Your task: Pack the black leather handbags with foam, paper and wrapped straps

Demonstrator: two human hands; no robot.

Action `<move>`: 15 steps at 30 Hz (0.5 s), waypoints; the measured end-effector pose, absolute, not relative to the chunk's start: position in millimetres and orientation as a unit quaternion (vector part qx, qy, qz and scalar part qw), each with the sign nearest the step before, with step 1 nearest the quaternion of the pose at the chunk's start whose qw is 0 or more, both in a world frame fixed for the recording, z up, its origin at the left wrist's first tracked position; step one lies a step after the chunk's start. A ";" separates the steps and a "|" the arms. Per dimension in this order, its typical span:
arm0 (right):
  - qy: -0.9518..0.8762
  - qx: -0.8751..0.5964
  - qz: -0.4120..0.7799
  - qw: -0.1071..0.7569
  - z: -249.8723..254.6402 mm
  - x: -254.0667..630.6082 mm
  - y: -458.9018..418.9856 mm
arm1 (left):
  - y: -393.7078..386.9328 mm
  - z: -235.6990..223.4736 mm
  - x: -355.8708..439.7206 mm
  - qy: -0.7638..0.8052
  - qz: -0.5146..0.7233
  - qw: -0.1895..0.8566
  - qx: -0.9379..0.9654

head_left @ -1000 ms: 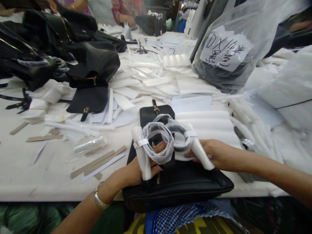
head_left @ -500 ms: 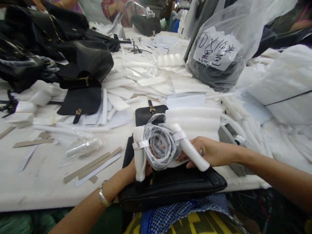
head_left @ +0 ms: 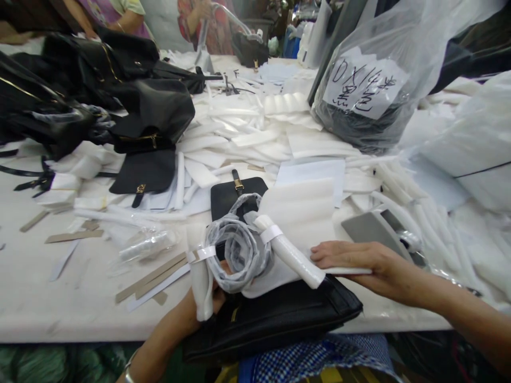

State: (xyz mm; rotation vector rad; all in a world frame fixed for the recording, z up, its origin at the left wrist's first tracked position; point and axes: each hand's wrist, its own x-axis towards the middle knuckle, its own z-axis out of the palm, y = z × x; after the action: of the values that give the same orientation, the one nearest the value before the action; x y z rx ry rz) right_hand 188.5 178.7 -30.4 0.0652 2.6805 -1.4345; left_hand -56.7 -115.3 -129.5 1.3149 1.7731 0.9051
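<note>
A black handbag (head_left: 287, 319) lies tilted at the table's front edge, against my body. Its flap (head_left: 227, 199) with a gold buckle is folded back. Two handles wrapped in white foam (head_left: 293, 255) stand over the mouth, with a coiled strap in clear plastic (head_left: 235, 255) between them. Behind the left handle, my left hand (head_left: 219, 299) is closed at the bag's rim, its fingers partly hidden. My right hand (head_left: 355, 263) pinches the edge of a white foam sheet (head_left: 299, 207), fingers above and thumb underneath. The sheet's lower part reaches the bag's mouth.
White foam pieces (head_left: 243, 135) cover the table's middle. Black bags (head_left: 155, 114) are piled at left. A labelled plastic sack (head_left: 359, 101) stands back right. A grey tape dispenser (head_left: 383, 229) sits beside my right hand. Cardboard strips (head_left: 159, 276) lie left. Other people (head_left: 115, 16) stand across the table.
My right hand has moved away from the bag's mouth to the right and now holds the foam sheet's edge. The bag's handles and strap have shifted left in view.
</note>
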 end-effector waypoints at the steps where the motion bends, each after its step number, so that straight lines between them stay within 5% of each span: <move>1: 0.877 0.020 -0.478 0.050 -32.2 185.3 177.9 | -114.1 -125.1 -54.5 0.696 0.343 0.371 0.510; 7: 0.815 -0.014 -0.562 0.139 -28.2 153.0 176.4 | -97.6 -105.4 -45.2 0.689 0.334 0.376 0.522; 15: 0.639 0.011 -0.716 0.282 -44.2 128.7 172.8 | -91.0 -143.3 -67.0 0.656 0.294 0.308 0.623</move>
State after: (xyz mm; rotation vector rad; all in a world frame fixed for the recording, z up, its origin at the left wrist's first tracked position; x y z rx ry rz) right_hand 128.7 172.8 -44.2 0.0297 1.7116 -1.9179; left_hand -67.0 -91.0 -143.3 1.6484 1.7349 0.7778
